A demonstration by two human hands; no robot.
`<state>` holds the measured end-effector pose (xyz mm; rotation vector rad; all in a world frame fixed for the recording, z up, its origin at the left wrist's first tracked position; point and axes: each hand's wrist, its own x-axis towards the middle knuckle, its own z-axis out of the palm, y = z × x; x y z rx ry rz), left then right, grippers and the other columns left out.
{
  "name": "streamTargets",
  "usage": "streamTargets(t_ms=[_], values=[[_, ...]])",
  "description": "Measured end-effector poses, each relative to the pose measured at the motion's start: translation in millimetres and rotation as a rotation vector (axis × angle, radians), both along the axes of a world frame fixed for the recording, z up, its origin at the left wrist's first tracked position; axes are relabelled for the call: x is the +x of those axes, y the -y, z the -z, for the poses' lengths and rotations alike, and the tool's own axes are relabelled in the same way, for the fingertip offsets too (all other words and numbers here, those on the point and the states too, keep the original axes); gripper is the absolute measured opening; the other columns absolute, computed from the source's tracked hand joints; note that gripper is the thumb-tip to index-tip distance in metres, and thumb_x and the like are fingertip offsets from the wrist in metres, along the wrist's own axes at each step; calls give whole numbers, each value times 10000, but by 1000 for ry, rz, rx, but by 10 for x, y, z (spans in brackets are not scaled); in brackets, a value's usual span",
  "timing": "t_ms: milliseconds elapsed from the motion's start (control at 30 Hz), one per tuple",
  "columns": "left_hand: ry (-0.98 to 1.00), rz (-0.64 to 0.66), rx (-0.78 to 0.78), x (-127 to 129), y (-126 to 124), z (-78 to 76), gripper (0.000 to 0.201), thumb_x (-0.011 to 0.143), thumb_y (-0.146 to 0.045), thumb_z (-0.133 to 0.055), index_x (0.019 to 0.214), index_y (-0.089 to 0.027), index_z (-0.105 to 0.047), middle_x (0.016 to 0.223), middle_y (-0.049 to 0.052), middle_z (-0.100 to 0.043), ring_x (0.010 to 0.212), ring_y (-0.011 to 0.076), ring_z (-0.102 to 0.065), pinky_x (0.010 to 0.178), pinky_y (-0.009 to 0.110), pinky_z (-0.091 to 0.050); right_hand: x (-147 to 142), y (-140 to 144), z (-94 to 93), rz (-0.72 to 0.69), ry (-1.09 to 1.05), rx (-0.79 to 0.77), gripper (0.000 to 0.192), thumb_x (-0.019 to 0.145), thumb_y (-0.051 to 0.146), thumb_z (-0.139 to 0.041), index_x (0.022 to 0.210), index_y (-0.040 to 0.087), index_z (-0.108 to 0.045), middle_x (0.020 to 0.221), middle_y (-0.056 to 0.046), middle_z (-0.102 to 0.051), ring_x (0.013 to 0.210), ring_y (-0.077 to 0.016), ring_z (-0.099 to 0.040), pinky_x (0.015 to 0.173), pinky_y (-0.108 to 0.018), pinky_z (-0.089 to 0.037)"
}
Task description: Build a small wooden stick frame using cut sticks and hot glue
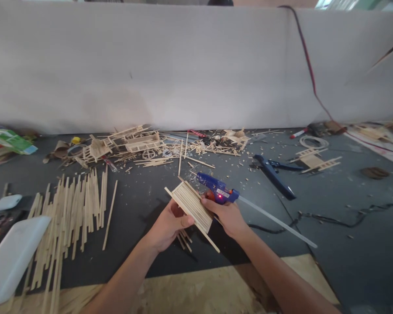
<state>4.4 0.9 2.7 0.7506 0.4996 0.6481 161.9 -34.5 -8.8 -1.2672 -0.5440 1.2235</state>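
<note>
My left hand (168, 224) holds a small panel of glued wooden sticks (192, 206) tilted above the dark table (144, 196), with a few loose sticks tucked under its fingers. My right hand (227, 214) grips a blue hot glue gun (216, 188) whose red light is on. The gun's nozzle points left over the panel's far edge, and a clear glue stick (277, 221) juts out of its back to the right.
Several long wooden sticks (70, 213) lie at left beside a white tray (11, 257). Stick models and scraps (134, 146) crowd the back by a white wall. Blue pliers (275, 174), a small stick frame (316, 160), a black cord (330, 218) lie right.
</note>
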Motion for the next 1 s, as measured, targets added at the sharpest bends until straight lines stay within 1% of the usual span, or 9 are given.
streamTargets(t_ms=[167,333,433,533,633,733,800,900,1000], values=[[21,-4,-6,-51,-44,43,547,609,-183,-739,1116,-192,-535,1106,87,-606,1043,248,-545,907,365,-417,14,15,-8,-24,77,-1,212,571,272,-738,743,193,-642,726,18,-648,696,-140,-579,708,-267,-449],[31,-119,-12,-167,-165,52,518,640,-264,-716,1119,-186,-536,1146,89,-580,1017,238,-559,868,338,-449,89,-35,-3,12,114,54,203,591,275,-718,730,187,-598,744,14,-613,624,-122,-544,585,-252,-453],[9,-120,12,-209,-229,33,512,652,-283,-701,1123,-182,-526,1139,105,-581,955,248,-590,805,353,-482,138,-52,10,-10,139,61,208,611,280,-705,740,183,-574,692,22,-590,566,-106,-530,562,-248,-449],[1,-131,54,-247,-292,17,500,668,-273,-685,1128,-176,-516,1125,114,-589,936,256,-598,793,370,-487,167,-51,44,-38,181,31,227,615,299,-703,746,181,-562,624,35,-572,503,-99,-521,541,-249,-441],[8,-215,73,-333,-378,26,459,695,-307,-652,1115,-171,-525,1108,110,-600,944,261,-595,789,373,-490,178,-51,87,-48,205,37,227,611,312,-703,733,181,-563,598,41,-561,497,-94,-514,534,-240,-433],[-5,-328,51,-451,-471,59,400,727,-364,-605,1070,-164,-553,1085,99,-614,932,235,-601,759,323,-498,176,-62,117,-34,224,60,210,618,314,-693,716,180,-564,591,41,-554,513,-92,-507,549,-235,-433],[-35,-415,37,-503,-512,82,368,728,-355,-604,1041,-165,-565,1047,83,-629,917,212,-606,745,291,-495,171,-73,130,-35,256,57,207,621,319,-687,710,180,-562,591,40,-550,520,-95,-507,559,-237,-435],[-77,-479,42,-482,-515,108,317,714,-305,-624,997,-173,-571,1001,60,-642,877,192,-616,740,282,-489,160,-85,146,-50,310,51,213,614,328,-685,707,182,-561,592,38,-552,526,-101,-512,565,-243,-436],[-73,-456,67,-346,-457,132,259,724,-272,-616,963,-184,-569,958,42,-646,838,174,-620,746,285,-482,148,-91,157,-63,339,51,216,608,337,-685,699,184,-562,573,38,-554,516,-107,-514,554,-247,-430]])
